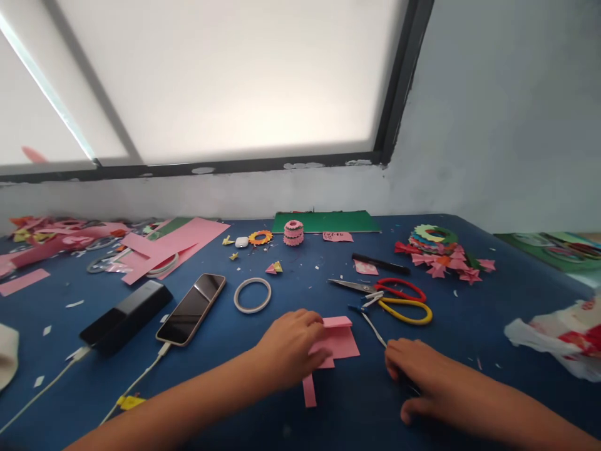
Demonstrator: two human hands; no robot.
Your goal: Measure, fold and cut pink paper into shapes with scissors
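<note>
Near the front of the blue desk [338, 426]: pink paper [345, 343], partly covered by the left hand [293, 347], with a folded band along its far edge and a narrow pink strip [309, 391] sticking out toward the near side. Left hand bent at the fingers over the paper; cannot tell whether pinching or just pressing. Right hand [416, 373] loosely curled beside it, apart from the paper, over something dark; cannot tell what, or how firmly held. Looks part-done: folding begun, at a guess more shaping left. Seemingly finished: stack of scalloped pink rings [293, 233] at back, bow-shaped pink pieces [439, 263] to the right. Seemingly unused: large pink sheets [188, 241] at far left. Scissors [370, 289] within reach, lying idle. Writing: dark marks on a small pink slip [338, 237], too small to read. No brand visible on the phone [191, 310].
</note>
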